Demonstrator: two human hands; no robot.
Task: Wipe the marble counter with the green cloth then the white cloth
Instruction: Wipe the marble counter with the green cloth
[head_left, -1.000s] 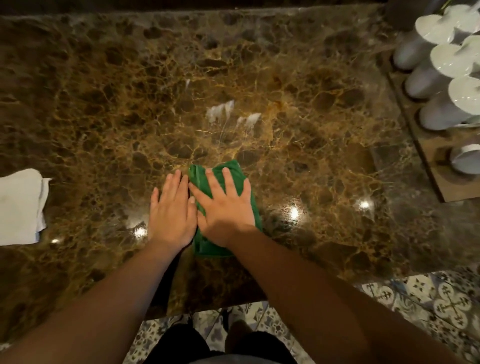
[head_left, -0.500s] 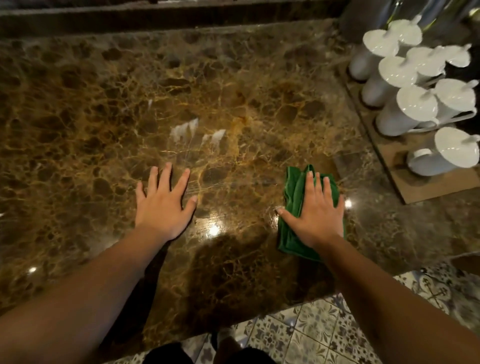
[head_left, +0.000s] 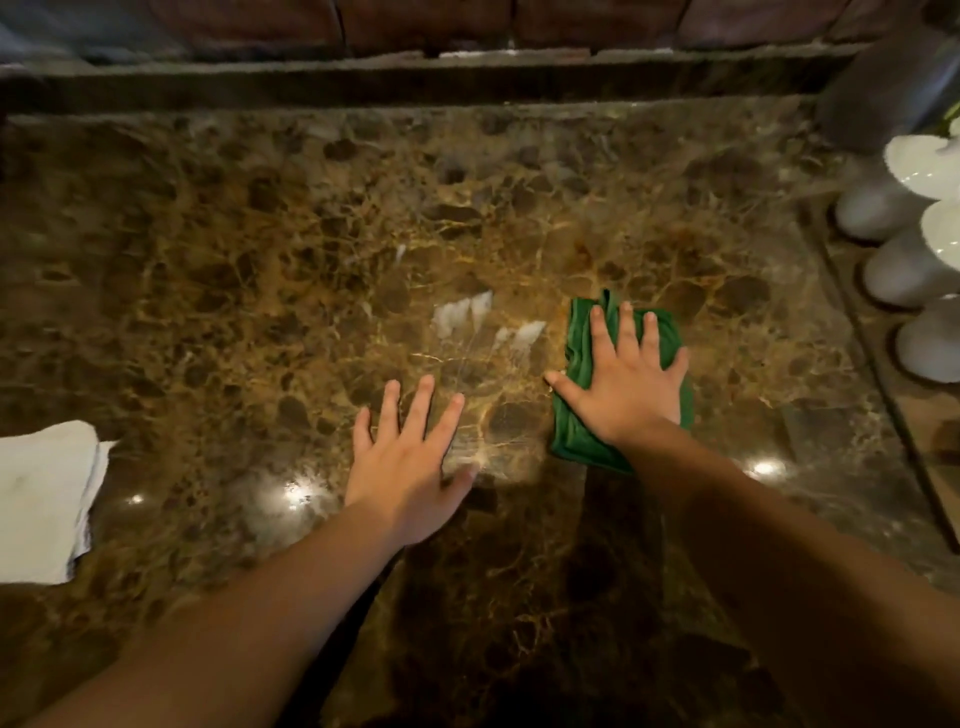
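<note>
The brown marble counter fills the view. A folded green cloth lies on it right of centre, and my right hand presses flat on top of it with fingers spread. My left hand rests flat on the bare marble to the left of the cloth, fingers apart, holding nothing. A folded white cloth lies at the counter's left edge, away from both hands.
White lidded jugs stand in a row on a wooden board at the right edge. A raised stone ledge runs along the back. Light glare spots shine on the marble.
My right hand slid the green cloth rightward away from my left hand, then pushed it farther from me. My left hand stayed flat on the marble. The white cloth is back in view.
</note>
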